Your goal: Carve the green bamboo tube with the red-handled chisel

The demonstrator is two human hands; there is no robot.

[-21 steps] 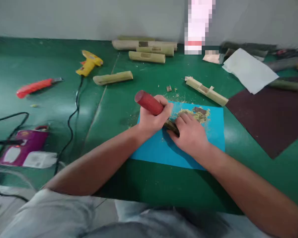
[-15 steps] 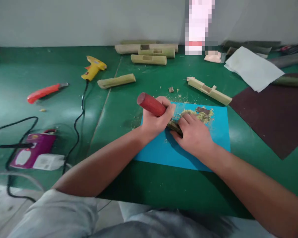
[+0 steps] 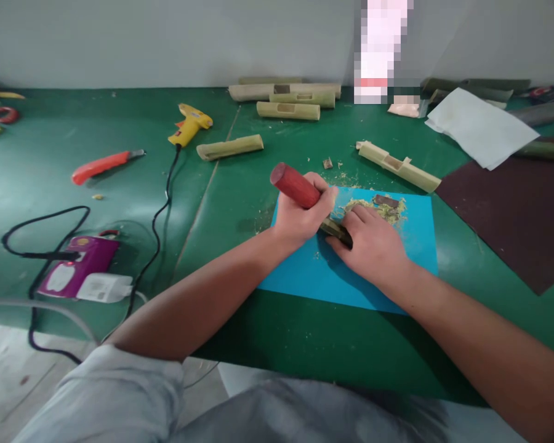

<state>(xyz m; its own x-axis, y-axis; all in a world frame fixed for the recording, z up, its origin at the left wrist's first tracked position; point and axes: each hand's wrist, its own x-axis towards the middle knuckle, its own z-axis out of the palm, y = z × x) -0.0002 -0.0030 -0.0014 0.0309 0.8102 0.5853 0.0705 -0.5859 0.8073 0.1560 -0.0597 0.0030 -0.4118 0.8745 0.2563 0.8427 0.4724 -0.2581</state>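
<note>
My left hand is wrapped round a tool with a thick red wooden handle, tilted with its butt up to the left. The tool's working end is hidden behind my fingers. Close beside it, my right hand is closed over a short bamboo piece, whose left part shows between the two hands. Both hands are above a blue sheet. Pale green shavings lie heaped just beyond my right hand, with a small dark brown piece on them.
Several cut bamboo tubes lie toward the wall, and a notched one sits behind the sheet. Leftward are a yellow glue gun, a red utility knife and a purple power strip with cords. White paper overlaps a dark brown sheet.
The whole view has swung slightly left, so everything sits farther right in the picture. Both hands keep their grips on the red-handled tool and the bamboo piece, with hardly any movement over the sheet.
</note>
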